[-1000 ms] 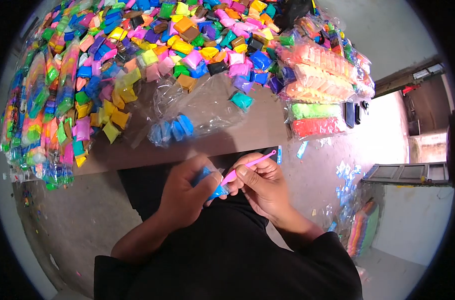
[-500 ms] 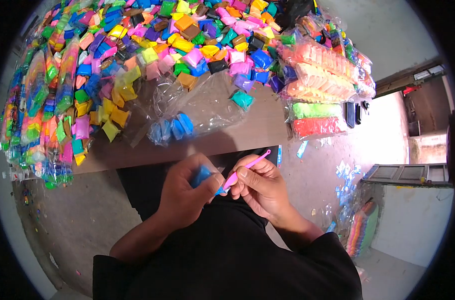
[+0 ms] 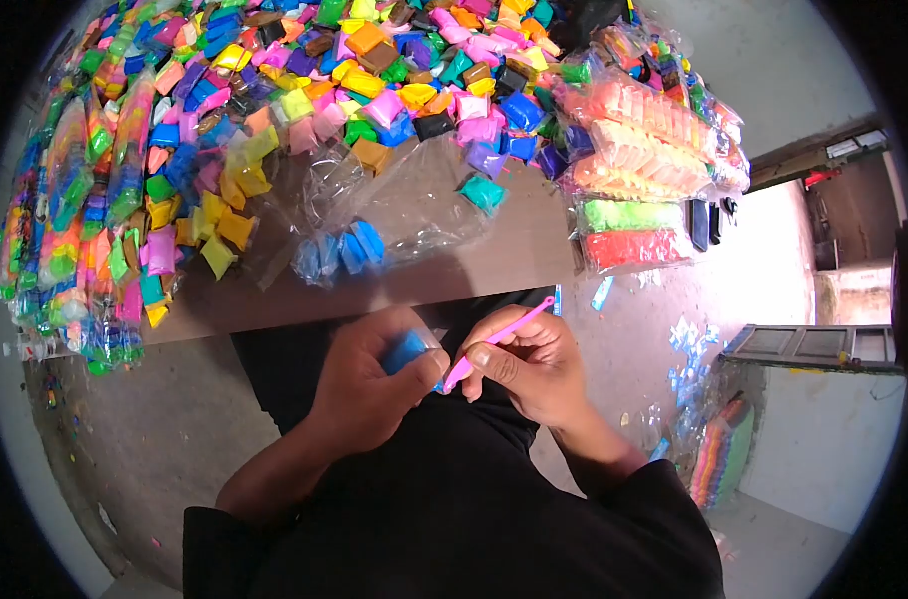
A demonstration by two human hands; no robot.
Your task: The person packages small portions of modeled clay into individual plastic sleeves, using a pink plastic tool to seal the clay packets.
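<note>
My left hand (image 3: 366, 384) is closed around a small blue clay packet (image 3: 404, 351) in clear wrap, thumb pressed along its near side. In my right hand (image 3: 529, 367), thumb and fingers pinch a slim pink plastic stick (image 3: 499, 342) with a small ring at its upper end. The stick slants down to the left, and its lower tip meets the packet's end by my left thumb. Fingers hide much of the packet. Both hands are above my lap, just in front of the table edge.
On the table (image 3: 424, 280) lie a clear plastic bag (image 3: 414, 215) with several blue packets (image 3: 362, 247), a teal packet (image 3: 482, 195) and a large heap of colourful packets (image 3: 374, 60). Filled bags (image 3: 638, 250) stand at the right. Scraps (image 3: 688, 349) litter the floor.
My right hand and the upper end of the pink stick have shifted slightly right. The stick's lower tip is a little lower against the packet. My left hand has barely moved.
</note>
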